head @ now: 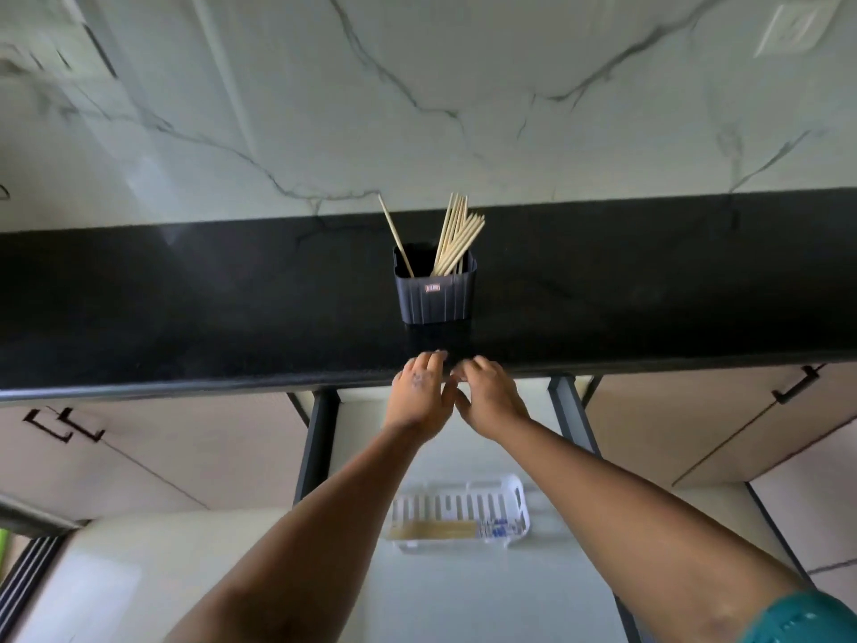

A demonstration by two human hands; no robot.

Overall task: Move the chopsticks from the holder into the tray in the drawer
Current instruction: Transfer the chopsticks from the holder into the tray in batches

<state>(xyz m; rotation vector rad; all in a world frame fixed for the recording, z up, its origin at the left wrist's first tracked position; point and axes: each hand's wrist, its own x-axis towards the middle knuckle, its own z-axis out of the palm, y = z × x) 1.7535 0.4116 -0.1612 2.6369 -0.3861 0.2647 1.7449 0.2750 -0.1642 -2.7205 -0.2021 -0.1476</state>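
Note:
A dark ribbed holder [434, 294] stands on the black countertop [185, 308]. Several pale wooden chopsticks [457, 239] lean in its right side, and one single chopstick [394, 234] leans left. Below the counter, an open drawer [463, 596] holds a white slotted tray [459, 508] with several chopsticks [431, 531] lying in its front. My left hand [419, 394] and my right hand [487, 394] hover side by side at the counter's front edge, just below the holder, fingers spread and holding nothing.
A white marble backsplash [417, 85] rises behind the counter. Beige cabinet fronts with black handles [795, 389] flank the drawer on both sides. Dark drawer rails [317, 447] run along the drawer's edges.

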